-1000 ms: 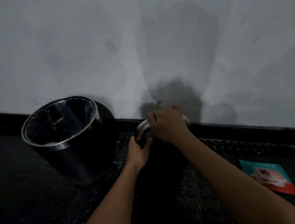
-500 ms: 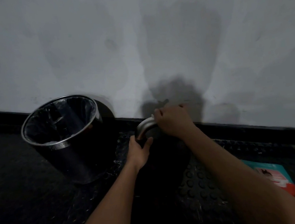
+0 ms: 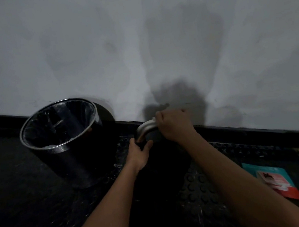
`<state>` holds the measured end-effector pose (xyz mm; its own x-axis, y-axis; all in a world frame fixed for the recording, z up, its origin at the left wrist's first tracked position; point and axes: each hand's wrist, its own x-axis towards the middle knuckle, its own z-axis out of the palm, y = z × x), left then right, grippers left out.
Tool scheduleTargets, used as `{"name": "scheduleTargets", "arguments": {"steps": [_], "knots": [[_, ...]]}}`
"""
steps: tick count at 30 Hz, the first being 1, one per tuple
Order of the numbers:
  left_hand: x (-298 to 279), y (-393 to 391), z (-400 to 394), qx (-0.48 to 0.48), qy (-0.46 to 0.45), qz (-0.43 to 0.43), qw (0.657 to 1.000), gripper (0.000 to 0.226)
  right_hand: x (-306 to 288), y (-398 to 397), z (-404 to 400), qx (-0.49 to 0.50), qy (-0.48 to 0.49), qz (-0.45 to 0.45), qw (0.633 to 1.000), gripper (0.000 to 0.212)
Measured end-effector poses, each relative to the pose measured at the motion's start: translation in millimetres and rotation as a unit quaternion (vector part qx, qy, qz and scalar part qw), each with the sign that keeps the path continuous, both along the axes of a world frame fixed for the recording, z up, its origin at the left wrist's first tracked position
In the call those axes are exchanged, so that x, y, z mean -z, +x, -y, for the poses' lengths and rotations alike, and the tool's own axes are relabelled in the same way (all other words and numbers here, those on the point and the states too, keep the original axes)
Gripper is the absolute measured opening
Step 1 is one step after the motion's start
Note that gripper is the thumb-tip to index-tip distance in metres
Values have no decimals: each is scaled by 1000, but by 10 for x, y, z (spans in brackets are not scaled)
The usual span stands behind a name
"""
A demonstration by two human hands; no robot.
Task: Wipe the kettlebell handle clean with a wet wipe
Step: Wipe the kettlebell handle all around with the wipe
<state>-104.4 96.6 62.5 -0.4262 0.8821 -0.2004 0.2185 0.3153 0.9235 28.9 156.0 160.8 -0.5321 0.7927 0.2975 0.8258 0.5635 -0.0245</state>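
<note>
On handle (image 3: 145,129): right hand (image 3: 172,124) fist-gripped, slid rightward since before; left hand (image 3: 140,152) still clasping handle base.

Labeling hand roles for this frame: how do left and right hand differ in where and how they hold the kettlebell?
The left hand sits lower, gripping the base of the handle by the dark kettlebell body; the right hand is higher, curled over the top of the handle. The left hand's thumb points up; the right hand shows its back, knuckles toward the wall. No wipe is visible in either hand. Both touch the same steel handle.
</note>
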Motion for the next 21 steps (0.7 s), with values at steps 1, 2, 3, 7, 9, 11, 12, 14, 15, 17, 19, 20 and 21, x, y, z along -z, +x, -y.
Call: {"name": "scheduleTargets", "arguments": {"steps": [1,2,3,7,9,11,12,14,15,17,19,20,21], "knots": [[-16,-1,-7,6,-10,-10,1000,37,10,-37,6,-12,4,10,1000,28],[-38,-14,-16,13,-23,-17,1000,37,-2,-45,10,-18,1,4,1000,25],[-59,-41,-26,26,-36,-27,999,39,2,-39,-20,-19,-11,2,1000,24],[-272,-335,-74,163,-128,-176,962,79,-108,23,-225,20,-352,-283,892,7],[-563,-434,-95,233,-181,-279,914,69,-193,37,-269,19,-403,-403,822,8],[-896,-461,-126,256,-174,-345,886,50,-243,90,-287,12,-427,-438,791,12],[-1046,-470,-147,261,-153,-372,877,45,-278,124,-277,11,-427,-423,799,17],[-1284,-484,-191,264,-94,-401,872,41,-287,200,-288,10,-415,-391,822,30],[-1369,-477,-192,263,-62,-394,879,37,-275,235,-298,3,-417,-397,818,35],[-1466,-402,-163,240,2,-356,903,31,-232,309,-321,-10,-423,-427,799,46],[-1502,-265,-104,213,61,-318,922,32,-220,378,-314,-13,-429,-443,787,53],[-1470,-194,-73,212,80,-298,927,31,-215,410,-301,-13,-428,-442,788,53],[-1411,-133,-45,219,95,-292,926,30,-225,442,-264,-7,-421,-435,795,52]]}}
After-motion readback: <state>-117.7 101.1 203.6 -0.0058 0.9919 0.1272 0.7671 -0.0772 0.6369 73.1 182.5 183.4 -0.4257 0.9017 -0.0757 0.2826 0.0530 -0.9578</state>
